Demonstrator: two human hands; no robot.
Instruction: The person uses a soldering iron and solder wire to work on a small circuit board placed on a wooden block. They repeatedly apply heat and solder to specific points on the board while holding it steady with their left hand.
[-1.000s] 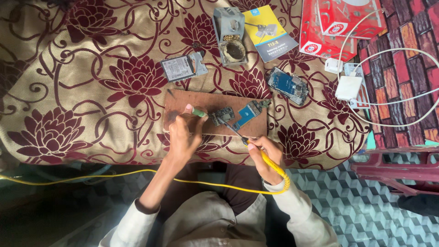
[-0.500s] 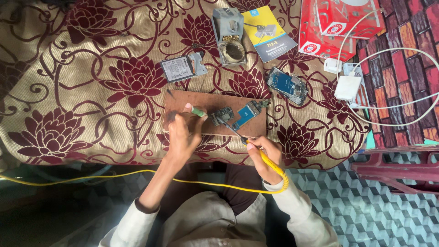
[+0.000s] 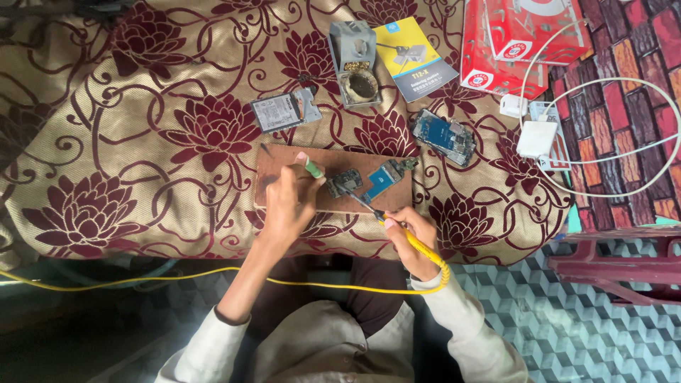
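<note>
- Left hand (image 3: 287, 206) resting on a brown wooden board (image 3: 284, 159), fingers closed around a thin green-handled tool (image 3: 313, 169).
- Tip of that green tool touching a small dark circuit board (image 3: 343, 182) in the middle of the wooden board.
- Right hand (image 3: 413, 237) just off the board's near edge, fingers wrapped tight on a yellow-handled soldering iron (image 3: 408, 237).
- Thin metal tip of the iron pointing up and left, reaching the small dark circuit board.
- Yellow cord (image 3: 142, 278) running from the iron's handle, looping by the right wrist and away to the left, low across the view.
- Blue circuit board (image 3: 383, 181) lying just beside the dark one, tilted, on the same wooden board.
- Wooden board sitting on a gold cloth with big dark red flowers (image 3: 142, 142).
- Grey soldering stand with a round brass pad (image 3: 357, 64) farther back on the cloth.
- Yellow and blue booklet (image 3: 415, 57) just beside the stand, to its right.
- Open phone with blue insides (image 3: 445, 137) to the right of the wooden board, apart from it.
- Flat grey phone part (image 3: 284, 110) back and left of the wooden board.
- Red boxes (image 3: 525, 35) at the far right corner.
- White charger block (image 3: 537, 138) with a white cable (image 3: 638, 184) curling at the right edge.
</note>
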